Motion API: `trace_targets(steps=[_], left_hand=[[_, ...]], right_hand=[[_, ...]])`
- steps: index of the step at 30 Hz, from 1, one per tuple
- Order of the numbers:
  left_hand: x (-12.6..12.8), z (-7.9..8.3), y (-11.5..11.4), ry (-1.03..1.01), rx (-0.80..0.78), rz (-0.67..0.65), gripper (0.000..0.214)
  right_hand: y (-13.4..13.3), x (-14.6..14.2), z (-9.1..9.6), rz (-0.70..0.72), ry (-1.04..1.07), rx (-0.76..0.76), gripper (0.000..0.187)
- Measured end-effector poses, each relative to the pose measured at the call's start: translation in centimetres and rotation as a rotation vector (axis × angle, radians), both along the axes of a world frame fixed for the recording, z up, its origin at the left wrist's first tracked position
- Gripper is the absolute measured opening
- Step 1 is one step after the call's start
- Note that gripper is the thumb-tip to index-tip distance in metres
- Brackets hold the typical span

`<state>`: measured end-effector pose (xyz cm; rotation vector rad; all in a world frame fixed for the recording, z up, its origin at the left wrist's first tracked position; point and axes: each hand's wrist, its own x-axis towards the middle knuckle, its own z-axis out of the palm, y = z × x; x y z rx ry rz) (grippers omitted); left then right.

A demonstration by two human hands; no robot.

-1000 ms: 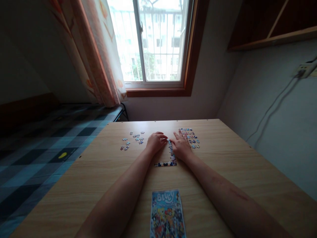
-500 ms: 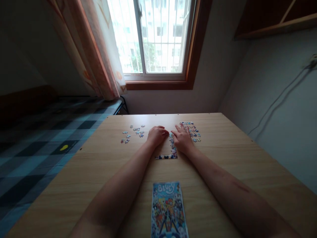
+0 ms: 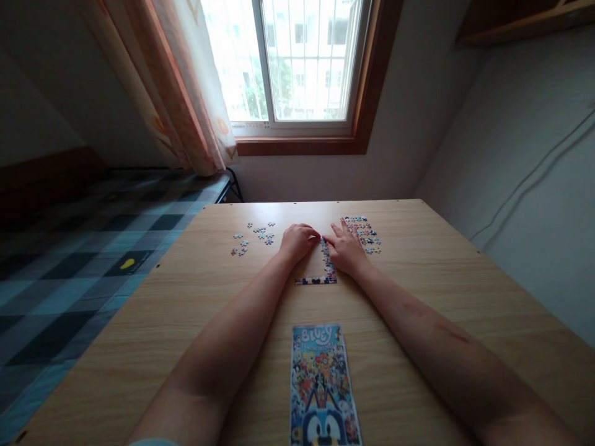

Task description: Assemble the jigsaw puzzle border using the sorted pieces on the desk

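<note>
reaching across a wooden table [image 3: 186, 297], the person has both hands at the far end of an l-shaped puzzle border [image 3: 329, 274]. the left hand [image 3: 298, 241] has thumb and fingers drawn close; whether they pinch a piece cannot be told. the right hand [image 3: 348, 246] is spread, its index fingertip near the border's tip. loose pieces [image 3: 269, 241] lie to the left, rows of pieces [image 3: 370, 239] to the right, and a picture sheet [image 3: 323, 384] nearer the person.

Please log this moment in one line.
left hand: at puzzle, far end | right hand: at puzzle, right side | pieces: both sides | picture card: on table
</note>
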<state>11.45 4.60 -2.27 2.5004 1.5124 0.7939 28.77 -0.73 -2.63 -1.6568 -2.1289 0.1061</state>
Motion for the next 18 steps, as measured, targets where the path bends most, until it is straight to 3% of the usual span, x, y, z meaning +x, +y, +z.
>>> trace_targets(steps=[9,18], left_hand=[[-0.5,0.2,0.4,-0.102,-0.070,0.068,0.021],[0.2,0.3,-1.1,0.077,-0.010,0.067,0.027]], right_hand=[[0.0,-0.1,-0.1,-0.013,-0.011,0.004,0.038],[-0.2,0.1,-0.6,-0.049,0.045,0.116,0.042]])
